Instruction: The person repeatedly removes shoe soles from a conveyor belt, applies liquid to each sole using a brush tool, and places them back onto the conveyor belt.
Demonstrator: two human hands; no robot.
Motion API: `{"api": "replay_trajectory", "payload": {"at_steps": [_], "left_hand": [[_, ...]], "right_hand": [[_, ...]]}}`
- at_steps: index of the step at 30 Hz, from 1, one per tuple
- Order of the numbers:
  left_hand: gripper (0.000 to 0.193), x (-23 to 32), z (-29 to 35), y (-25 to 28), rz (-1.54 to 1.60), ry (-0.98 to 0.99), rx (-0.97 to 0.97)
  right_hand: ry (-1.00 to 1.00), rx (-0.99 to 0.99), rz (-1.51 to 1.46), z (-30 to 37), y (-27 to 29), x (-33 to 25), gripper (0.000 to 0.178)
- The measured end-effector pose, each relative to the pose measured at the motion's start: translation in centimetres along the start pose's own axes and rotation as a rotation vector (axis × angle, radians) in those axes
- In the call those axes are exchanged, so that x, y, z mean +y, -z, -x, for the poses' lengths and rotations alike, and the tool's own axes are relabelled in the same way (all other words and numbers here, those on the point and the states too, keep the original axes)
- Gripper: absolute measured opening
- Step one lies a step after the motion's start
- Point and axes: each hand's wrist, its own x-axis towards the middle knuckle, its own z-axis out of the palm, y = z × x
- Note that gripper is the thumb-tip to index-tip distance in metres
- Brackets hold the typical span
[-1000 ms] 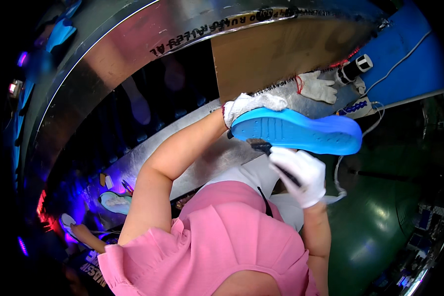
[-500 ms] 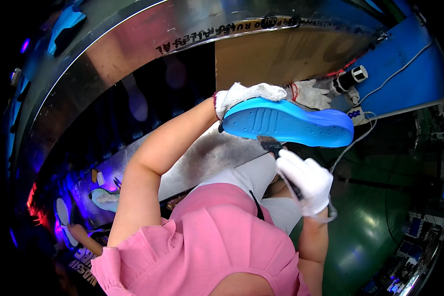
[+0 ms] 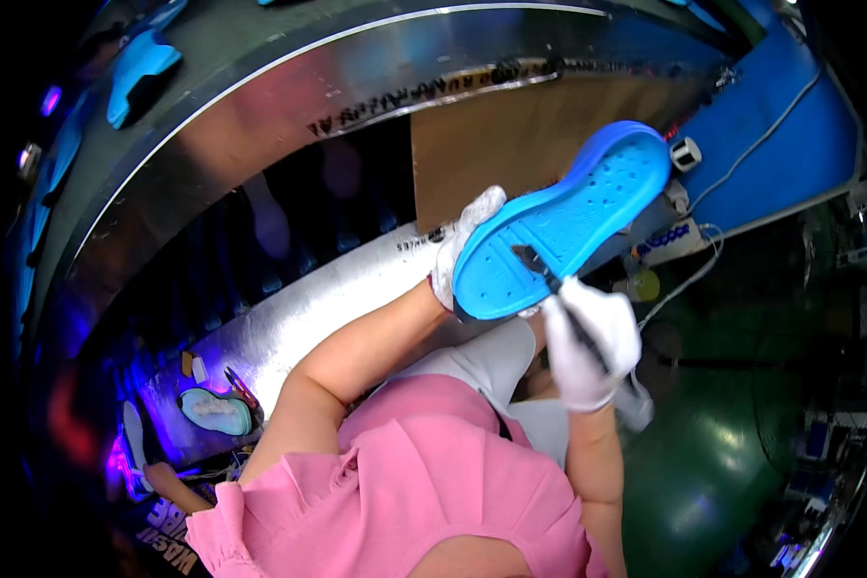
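A bright blue shoe sole (image 3: 588, 193) is held up in front of me, its recessed face toward me and its far end slanting up to the right. My left hand (image 3: 464, 241), in a white knit glove, grips its lower left end, with some fingers hidden behind. In my white-gloved right hand (image 3: 595, 342) is a brush (image 3: 549, 277) with a dark handle. Its bristle tip is over the middle of the sole and seems to touch it. The fingers of the right hand are closed round the handle.
A shiny metal worktop (image 3: 308, 289) curves ahead, with a cardboard sheet (image 3: 482, 144) behind. Blue pieces (image 3: 140, 77) lie on a dark belt at far left. Lower left are a pale sole (image 3: 217, 411) and another person's hand (image 3: 169, 482). A cable (image 3: 689, 279) hangs at right.
The sole has swung from nearly level to slanted, its right end rising and its left end dropping. The brush has moved from the sole's lower edge onto its inner face.
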Motion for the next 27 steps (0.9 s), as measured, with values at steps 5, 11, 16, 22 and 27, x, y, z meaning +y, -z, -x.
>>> {"api": "replay_trajectory", "payload": {"at_steps": [5,11,16,22,27], "left_hand": [[0.076,-0.9,3.7,2.4,0.082,-0.146,-0.044],[0.103,0.5,14.8,-7.7,-0.032,-0.166,-0.102],[0.106,12.2,18.4,-21.3,-0.527,-0.558,-0.170],[0.066,28.9,27.8,-29.4,-0.217,-1.367,0.206],[0.043,23.4,28.8,-29.3,-1.844,-1.119,1.866]], "right_hand": [[-0.214,-0.117,-0.428,2.8,0.3,-1.6,0.025],[-0.389,0.283,-0.640,5.5,3.4,-0.5,0.032],[-0.423,0.228,-0.614,6.0,2.4,0.8,0.037],[-0.501,0.104,-0.856,4.4,1.1,-1.0,0.034],[-0.600,0.069,-0.784,5.6,1.0,0.4,0.031]]}}
